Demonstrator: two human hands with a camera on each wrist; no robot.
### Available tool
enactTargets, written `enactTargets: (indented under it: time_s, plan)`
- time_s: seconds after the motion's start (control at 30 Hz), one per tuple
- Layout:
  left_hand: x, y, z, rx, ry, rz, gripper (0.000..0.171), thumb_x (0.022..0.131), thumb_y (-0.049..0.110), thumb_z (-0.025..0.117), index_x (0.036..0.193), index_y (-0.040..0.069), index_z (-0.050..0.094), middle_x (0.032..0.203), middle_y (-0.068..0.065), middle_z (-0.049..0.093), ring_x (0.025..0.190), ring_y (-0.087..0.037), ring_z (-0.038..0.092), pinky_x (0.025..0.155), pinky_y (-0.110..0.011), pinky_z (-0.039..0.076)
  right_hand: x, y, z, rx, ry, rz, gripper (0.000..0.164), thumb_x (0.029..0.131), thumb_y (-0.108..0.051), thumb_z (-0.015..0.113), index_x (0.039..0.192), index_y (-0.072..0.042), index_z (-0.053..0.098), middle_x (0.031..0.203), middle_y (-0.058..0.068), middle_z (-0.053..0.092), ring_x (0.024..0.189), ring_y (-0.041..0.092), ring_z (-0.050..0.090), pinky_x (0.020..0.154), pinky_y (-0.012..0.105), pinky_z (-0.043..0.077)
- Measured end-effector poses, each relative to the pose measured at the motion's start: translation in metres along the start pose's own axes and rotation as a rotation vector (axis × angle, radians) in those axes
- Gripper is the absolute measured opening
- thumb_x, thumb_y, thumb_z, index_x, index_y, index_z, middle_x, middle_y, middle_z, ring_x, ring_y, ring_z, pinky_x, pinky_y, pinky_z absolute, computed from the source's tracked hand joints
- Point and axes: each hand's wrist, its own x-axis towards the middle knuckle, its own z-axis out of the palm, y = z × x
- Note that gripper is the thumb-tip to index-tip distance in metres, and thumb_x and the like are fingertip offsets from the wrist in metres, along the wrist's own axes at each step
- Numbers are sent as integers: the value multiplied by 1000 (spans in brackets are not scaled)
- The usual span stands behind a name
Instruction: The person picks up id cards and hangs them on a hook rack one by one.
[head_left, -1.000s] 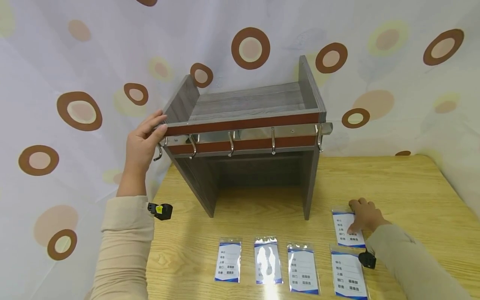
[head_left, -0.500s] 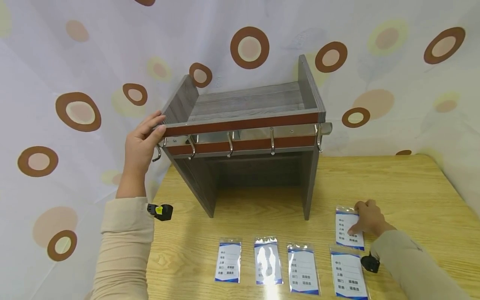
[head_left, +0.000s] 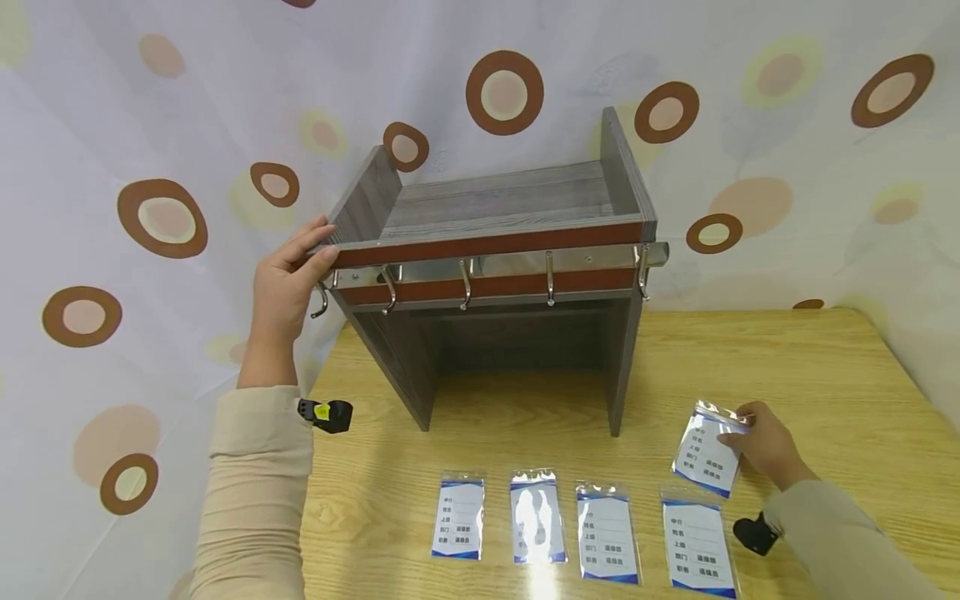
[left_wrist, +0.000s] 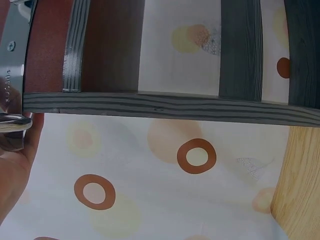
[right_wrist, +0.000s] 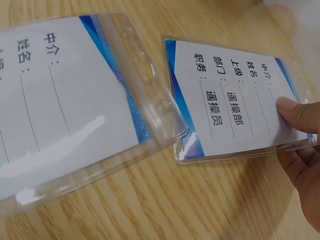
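Note:
My left hand (head_left: 281, 287) holds the front left corner of a grey wooden shelf rack (head_left: 495, 200), thumb on the front edge. A metal strip (head_left: 510, 265) with several hooks runs across the rack's front; in the left wrist view a hook (left_wrist: 14, 131) partly covers the hand. At the right, my right hand (head_left: 772, 446) pinches a badge in a clear plastic sleeve (head_left: 707, 454) by its right edge. The right wrist view shows the thumb on the badge's printed face (right_wrist: 225, 100) and fingers underneath. This badge is tilted, one end close to another sleeved badge (right_wrist: 75, 100).
In front of the rack, several similar badges lie in a row on the wooden table (head_left: 390, 500), among them the left one (head_left: 457, 517) and the right one (head_left: 697, 546). A patterned cloth (head_left: 225, 108) hangs behind. The rack stands near the table's back left.
My right hand has moved a little right and turned the badge, lifting its top edge off the table into a tilt. The left hand keeps its place on the rack.

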Motion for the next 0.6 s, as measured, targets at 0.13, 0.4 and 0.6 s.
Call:
enactTargets:
  time_s: [0.13,0.4,0.6]
  plan:
    - [0,0,-1,15,4,-8,28,77,12,65,105,7,63,123,-5,49,117,-15,39,81,-17,40,-3,1,-1,64,20,14,51,82,-17,58,113,14,31,98,31,41,81,35,45,61,35,40]
    - [0,3,-3,-74,-37,-18,24,80,7,61,104,7,64,124,-12,46,117,-16,38,81,-17,40,-6,-12,-3,165,78,18,39,89,-16,47,117,8,34,94,21,47,73,21,48,53,26,42]
    - [0,2,-4,-108,-42,-6,23,80,5,59,103,6,64,124,-15,46,108,-17,46,75,-18,42,1,-5,-3,243,101,9,44,90,-25,47,123,2,35,93,16,47,70,16,48,53,27,45]
